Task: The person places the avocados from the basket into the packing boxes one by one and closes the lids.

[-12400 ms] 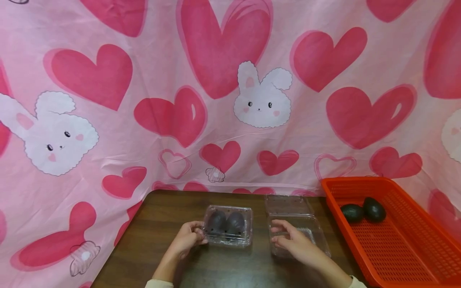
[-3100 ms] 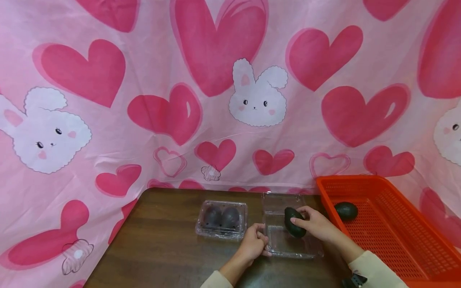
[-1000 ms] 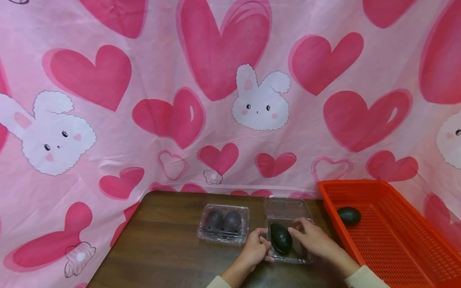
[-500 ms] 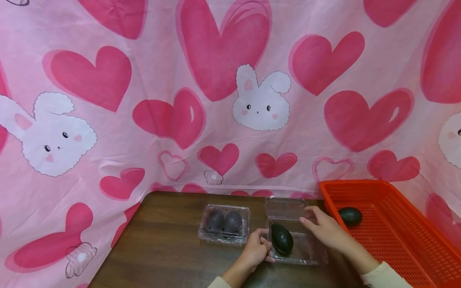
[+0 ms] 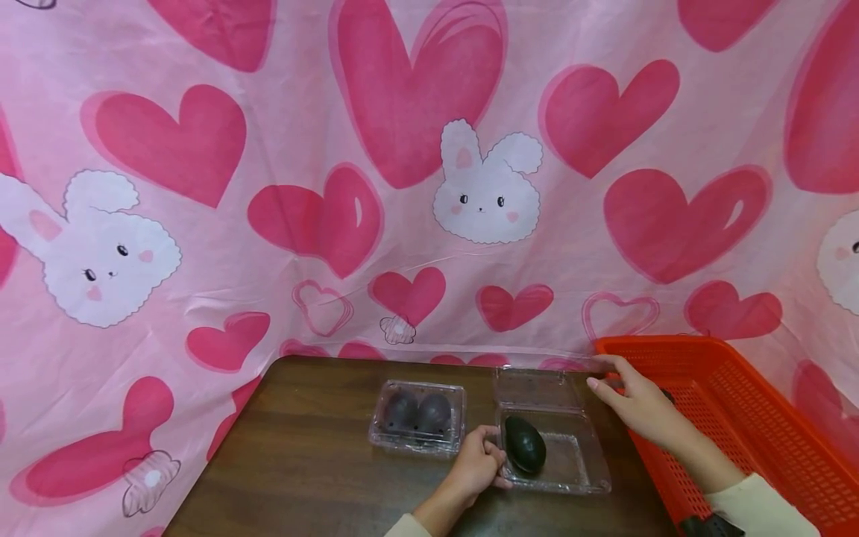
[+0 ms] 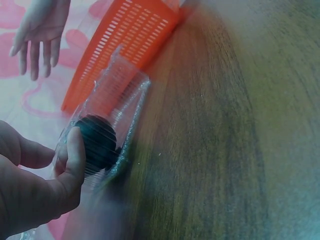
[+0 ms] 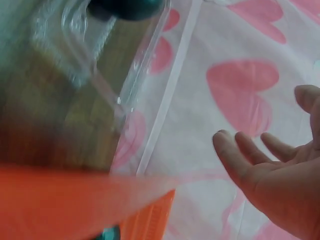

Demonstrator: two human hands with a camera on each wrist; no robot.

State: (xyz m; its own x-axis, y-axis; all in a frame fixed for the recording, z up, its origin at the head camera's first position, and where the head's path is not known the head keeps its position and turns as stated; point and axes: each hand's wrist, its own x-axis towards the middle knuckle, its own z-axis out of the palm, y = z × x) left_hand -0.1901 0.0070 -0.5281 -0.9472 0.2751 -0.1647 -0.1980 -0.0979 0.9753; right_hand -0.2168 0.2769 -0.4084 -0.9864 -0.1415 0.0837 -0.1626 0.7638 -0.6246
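Note:
My left hand (image 5: 476,462) pinches the left wall of an open clear plastic clamshell box (image 5: 570,461), whose lid lies folded back toward the wall. One dark green avocado (image 5: 526,445) lies in the left half of that box, close to my left fingers; the left wrist view shows the avocado (image 6: 97,142) through the plastic. My right hand (image 5: 637,403) holds nothing and hovers at the left rim of the orange basket (image 5: 751,432), its fingers loosely extended. Another avocado (image 5: 667,395) in the basket is mostly hidden behind the right hand.
A closed clear box (image 5: 417,444) with two dark avocados inside stands left of the open one. The brown wooden table (image 5: 302,447) meets a pink heart-patterned cloth (image 5: 322,134) at the back and left. The basket's raised rim borders the right side.
About three seconds ago the right hand held an avocado over the open box; it then set it down inside, let go and moved right to the basket. The left hand has kept its place lately.

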